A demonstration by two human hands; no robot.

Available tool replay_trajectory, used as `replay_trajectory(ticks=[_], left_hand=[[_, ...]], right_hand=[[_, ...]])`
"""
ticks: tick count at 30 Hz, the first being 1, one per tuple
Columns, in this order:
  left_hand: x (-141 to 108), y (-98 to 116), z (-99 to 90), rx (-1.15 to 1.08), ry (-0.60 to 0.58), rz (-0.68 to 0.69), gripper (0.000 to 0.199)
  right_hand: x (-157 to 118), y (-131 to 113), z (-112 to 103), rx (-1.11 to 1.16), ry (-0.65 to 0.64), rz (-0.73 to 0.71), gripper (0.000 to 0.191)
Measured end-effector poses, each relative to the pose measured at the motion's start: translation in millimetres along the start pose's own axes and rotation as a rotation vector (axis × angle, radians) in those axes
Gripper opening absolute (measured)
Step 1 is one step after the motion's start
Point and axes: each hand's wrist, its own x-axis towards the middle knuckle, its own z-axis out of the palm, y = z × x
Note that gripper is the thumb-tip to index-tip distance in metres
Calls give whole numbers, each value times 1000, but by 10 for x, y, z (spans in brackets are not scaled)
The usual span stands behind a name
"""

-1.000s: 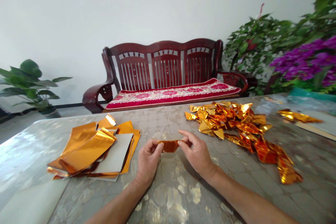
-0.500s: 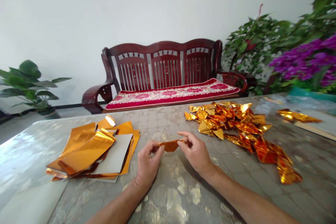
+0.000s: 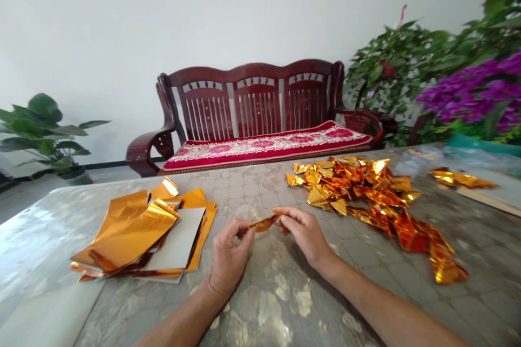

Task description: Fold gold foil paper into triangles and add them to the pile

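Observation:
A small folded piece of shiny orange-gold foil paper (image 3: 264,224) is held above the table, stretched between both hands. My left hand (image 3: 232,249) pinches its left end between thumb and fingers. Its right end is gripped by the fingertips of my right hand (image 3: 303,234). To the left lies a loose stack of gold foil sheets (image 3: 134,233), one showing a pale grey back. A pile of folded gold foil pieces (image 3: 358,184) spreads over the table on the right.
The patterned table (image 3: 264,303) reaches across the foreground. Another gold piece (image 3: 462,179) and clear plastic lie at the far right. Behind the table stand a dark red wooden bench (image 3: 256,103), potted plants (image 3: 49,130) and purple flowers (image 3: 476,92).
The right end of the foil piece has tilted upward and the piece looks narrower. The fingers of my right hand have drawn closer together around that end. My left hand has hardly moved.

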Motion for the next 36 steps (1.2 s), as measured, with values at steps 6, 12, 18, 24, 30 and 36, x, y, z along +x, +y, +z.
replay_trajectory(ticks=[6,12,18,24,30,36], left_hand=[[15,-84,15,-64,12,-132,12],[18,-125,28,-113,-33,-185,15],[25,-113,50,-229,-73,-267,18],[37,-137,60,-365,-87,-352,23],[65,-118,29,-396,-87,-367,28],[68,-94,12,-331,-118,-334,29]], right_hand=[[0,9,13,153,-40,76,35],[27,38,-5,58,-36,30,33],[42,42,-22,-34,-5,-17,30],[19,47,14,138,-24,99,36],[-21,42,28,139,-80,170,36],[-28,48,34,-9,-48,79,26]])
